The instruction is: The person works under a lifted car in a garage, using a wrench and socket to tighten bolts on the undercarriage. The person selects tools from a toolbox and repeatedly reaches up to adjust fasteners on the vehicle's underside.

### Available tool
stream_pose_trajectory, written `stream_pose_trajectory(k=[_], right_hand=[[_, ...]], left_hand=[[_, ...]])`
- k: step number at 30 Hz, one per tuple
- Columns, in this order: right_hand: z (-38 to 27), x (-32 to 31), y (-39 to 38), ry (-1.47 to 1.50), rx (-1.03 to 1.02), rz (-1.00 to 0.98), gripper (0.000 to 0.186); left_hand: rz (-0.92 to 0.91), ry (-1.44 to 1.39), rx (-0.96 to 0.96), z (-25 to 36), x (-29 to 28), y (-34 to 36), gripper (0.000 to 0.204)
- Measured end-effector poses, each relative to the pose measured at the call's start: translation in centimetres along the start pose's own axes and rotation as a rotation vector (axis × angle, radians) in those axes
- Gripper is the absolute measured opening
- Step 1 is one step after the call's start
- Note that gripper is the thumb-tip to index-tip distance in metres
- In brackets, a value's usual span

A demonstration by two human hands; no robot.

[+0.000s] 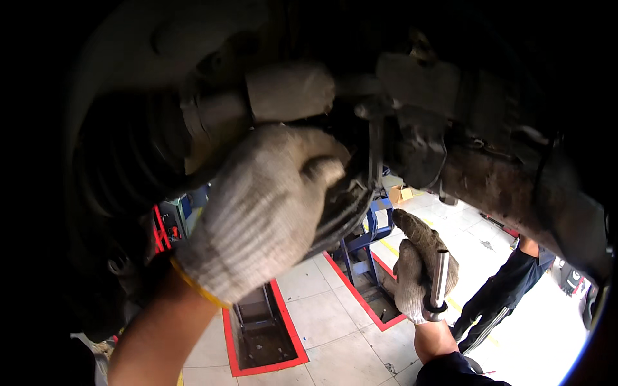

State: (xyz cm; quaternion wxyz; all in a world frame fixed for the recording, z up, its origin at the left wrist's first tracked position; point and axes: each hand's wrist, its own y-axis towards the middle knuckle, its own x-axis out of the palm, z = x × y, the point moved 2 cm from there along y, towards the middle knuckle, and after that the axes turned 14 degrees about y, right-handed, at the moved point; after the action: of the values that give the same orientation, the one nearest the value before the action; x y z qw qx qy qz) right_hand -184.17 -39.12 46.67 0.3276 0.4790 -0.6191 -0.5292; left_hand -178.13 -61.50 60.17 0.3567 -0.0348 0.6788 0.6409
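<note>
My left hand (264, 199), in a pale knitted glove with a yellow cuff edge, reaches up under a vehicle. Its thumb is bent and its fingers curl in against the dark parts; what they grip is hidden. Just above it runs a drive shaft (222, 110) with a ribbed rubber boot (132, 151) at its left. Lower right, my right hand (421, 270) wears a soiled glove and is closed on a hand tool, whose chrome bar (440, 280) and dark collar (435, 311) show by the wrist. The tool's other end is out of sight.
A rusty-brown metal beam (492, 180) crosses at the right, close overhead. Below are floor pits edged in red (299, 357), a blue metal stand (360, 248) and a small cardboard box (400, 193). Another person in dark trousers (502, 296) stands at the right.
</note>
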Motion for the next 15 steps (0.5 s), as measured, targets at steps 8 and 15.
stream_pose_trajectory(k=[8,15], right_hand=[[-3.0,1.8,4.7,0.123,-0.358,-0.066,0.059],[-3.7,2.5,6.0,0.159,-0.151,-0.060,0.032]], left_hand=[[-0.026,0.184,0.061,0.7,-3.1,0.4,0.030],[-0.111,-0.001,-0.059,1.6,-2.7,0.4,0.030]])
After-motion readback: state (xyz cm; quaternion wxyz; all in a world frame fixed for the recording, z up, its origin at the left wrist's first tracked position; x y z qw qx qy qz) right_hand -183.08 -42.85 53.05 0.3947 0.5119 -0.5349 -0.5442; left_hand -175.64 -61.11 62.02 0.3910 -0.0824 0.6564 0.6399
